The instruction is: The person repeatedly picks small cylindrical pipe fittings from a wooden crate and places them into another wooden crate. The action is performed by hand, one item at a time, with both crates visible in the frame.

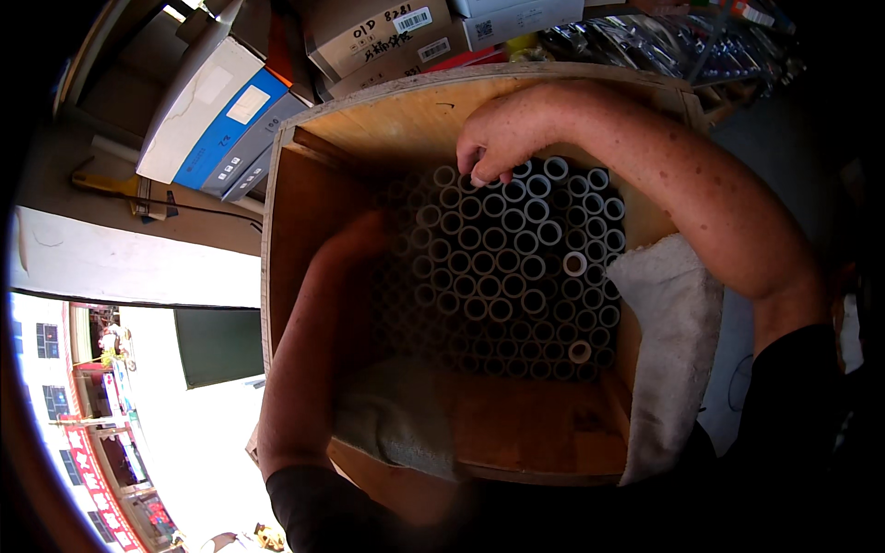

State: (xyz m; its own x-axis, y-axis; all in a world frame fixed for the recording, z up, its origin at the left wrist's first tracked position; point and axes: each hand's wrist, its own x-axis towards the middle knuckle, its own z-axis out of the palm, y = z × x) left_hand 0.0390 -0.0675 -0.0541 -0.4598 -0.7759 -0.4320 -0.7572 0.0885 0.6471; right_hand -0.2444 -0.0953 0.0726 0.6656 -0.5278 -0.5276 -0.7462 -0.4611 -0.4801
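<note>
Clock = wooden box (387, 124), 12 at the top of the view. Box is open on top, w/ lots of grey tubes (507, 250) packed in rows, round open ends facing up; the bunch fills the middle & runs out twd 4. Tubes on the L side are in deep shadow, hard to make out. Two paler rims stand out: one pale tube (574, 254) at 3, another pale tube (579, 342) nearer 4.

R hand (493, 152) is at 12, over the far edge of the tubes, fingers curled down & fairly narrow, tips right at the tube ends; can't tell if it grips one. R forearm arcs in from abt 3, over the box rim.

L hand (369, 230) is down inside at abt 10, by the shadowed tubes; too dark, can't tell if wide, narrow or holding anything. L forearm comes up from 7.

Grey cloth (678, 304) hangs over the side at 3–4; darker cloth (396, 419) over the near edge at 7.

Outside: white/blue carton (212, 111) at 10, yellow-handled tool (111, 184) just beyond it, brown carton (378, 32) btwn 11 & 12, shiny wrapped packs (654, 46) at 1, green panel (219, 346) at 8.
</note>
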